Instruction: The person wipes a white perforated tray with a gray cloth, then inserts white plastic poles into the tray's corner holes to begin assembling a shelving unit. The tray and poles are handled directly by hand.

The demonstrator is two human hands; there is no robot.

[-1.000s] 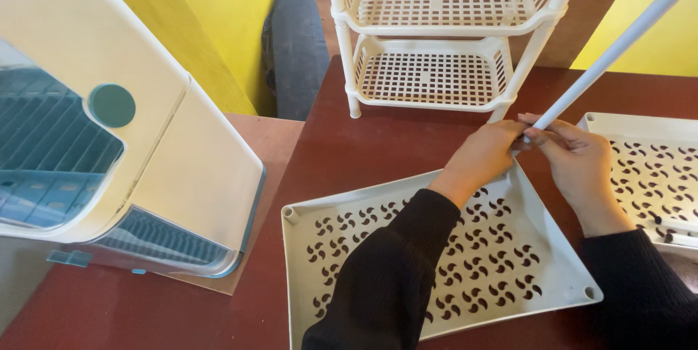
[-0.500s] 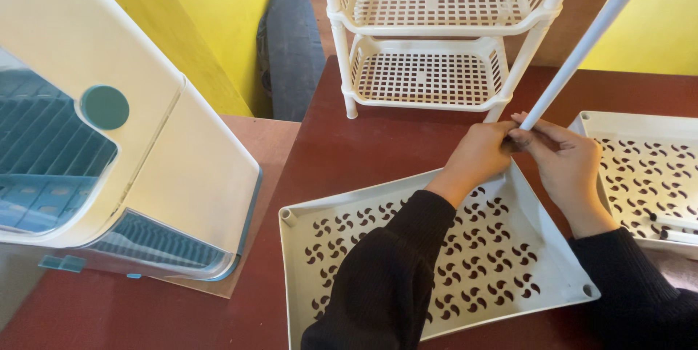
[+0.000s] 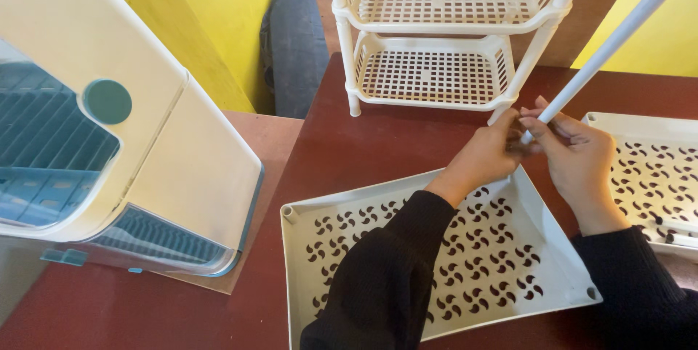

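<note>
I am looking down at my two hands, which meet over the far corner of a cream plastic tray (image 3: 465,277) lying on a dark red counter (image 3: 378,146). Both hands close around the lower end of a long pale grey tube (image 3: 607,48). My left hand (image 3: 487,157) is curled nearly into a fist at the very bottom of the tube, knuckles facing up, so I cannot tell how the fingers sit underneath. My right hand (image 3: 578,154) wraps the tube just above it, with the thumb and fingertips pinching the tube between them. The two hands touch each other. The tube slants up and away to the right, and its open upper end stands in front of a yellow wall (image 3: 218,15). Both my arms wear black sleeves (image 3: 392,277).

The tray under my hands is shallow and rectangular, pierced all over with small curved cut-outs, and has a short round socket at each visible corner. A second tray (image 3: 654,175) of the same kind lies to the right, partly out of view, just beside my right hand. Beyond my hands stands a cream rack (image 3: 436,37) with two slotted basket shelves joined by upright posts. To the left, on a lower brown surface, sits a large cream and clear plastic dish cabinet (image 3: 109,139) with a round green knob and blue-green racks inside
</note>
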